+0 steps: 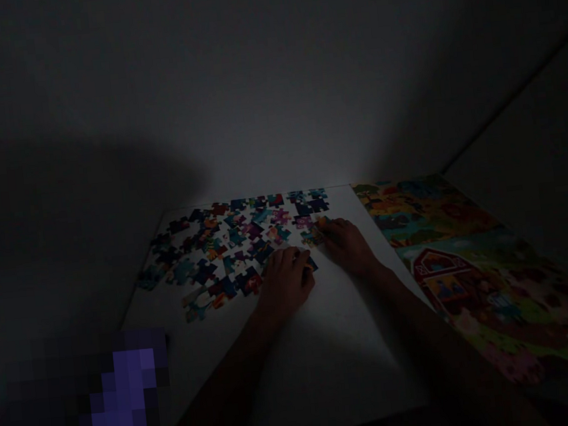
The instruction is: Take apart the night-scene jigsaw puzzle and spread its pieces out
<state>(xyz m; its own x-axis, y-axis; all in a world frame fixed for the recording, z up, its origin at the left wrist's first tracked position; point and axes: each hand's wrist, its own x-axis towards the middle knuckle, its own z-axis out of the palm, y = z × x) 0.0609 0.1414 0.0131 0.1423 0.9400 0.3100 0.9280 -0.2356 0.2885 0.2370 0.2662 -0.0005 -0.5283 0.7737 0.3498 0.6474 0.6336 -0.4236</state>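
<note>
Many jigsaw puzzle pieces (231, 245) in dark blue, teal, purple and orange lie scattered, printed side up, across the white table top (327, 343). My right hand (347, 246) is at the right of the pile, its fingertips pinching an orange puzzle piece (322, 223). My left hand (285, 281) rests at the pile's lower right edge, with its fingers over a dark blue puzzle piece (310, 264). The dim light makes that hand's grip hard to judge.
A colourful farm-scene picture (491, 273) with a red barn lies to the right of the table top, its edge near my right forearm. A wall rises behind the table. A pixelated purple patch (115, 396) covers the lower left.
</note>
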